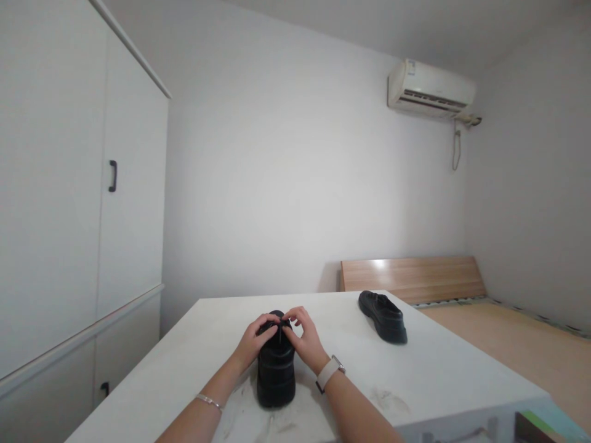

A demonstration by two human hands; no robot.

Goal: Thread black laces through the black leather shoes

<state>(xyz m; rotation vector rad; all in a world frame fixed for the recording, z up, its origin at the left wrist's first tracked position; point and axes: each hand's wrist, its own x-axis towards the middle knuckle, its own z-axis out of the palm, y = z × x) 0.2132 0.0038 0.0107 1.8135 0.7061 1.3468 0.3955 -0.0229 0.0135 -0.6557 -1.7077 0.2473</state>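
A black shoe (pixel 276 378) stands on the white table with its heel toward me. My left hand (pixel 256 340) reaches over its left side, fingers pinched together at the lacing. From the other side my right hand (pixel 305 341) closes its thumb and fingers on the same spot. Between the fingertips a thin dark shoelace (pixel 281 333) shows, partly hidden by the fingers. A second black shoe (pixel 383 316), lace-up as well, sits apart near the table's right edge.
The white table (pixel 221 326) has dark smudges near me. A bed with a wooden headboard (pixel 410 275) adjoins on the right. To the left rises a white wardrobe (pixel 133 184) with dark handles. An air conditioner (pixel 431 89) hangs high on the wall.
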